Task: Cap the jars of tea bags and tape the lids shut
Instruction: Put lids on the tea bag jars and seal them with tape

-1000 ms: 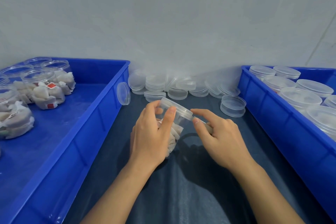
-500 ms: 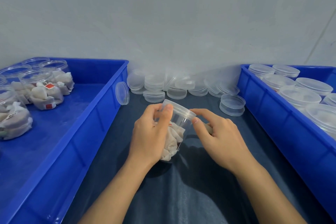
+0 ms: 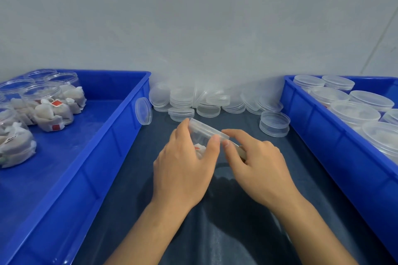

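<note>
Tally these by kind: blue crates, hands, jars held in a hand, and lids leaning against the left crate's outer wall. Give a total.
Blue crates: 2, left crate and right crate
Hands: 2, left hand and right hand
Held jar: 1, in the left hand's grip
Leaning lid: 1
Total: 6

The jar (image 3: 201,139) and its lid (image 3: 207,129) look like clear, smooth plastic, as do the loose lids (image 3: 274,123) along the worktop's back edge. The tea bags (image 3: 53,114) appear to be matt, papery mesh. Both bins (image 3: 120,135) are glossy blue plastic; the worktop cover (image 3: 237,232) is dark, possibly cloth.
</note>
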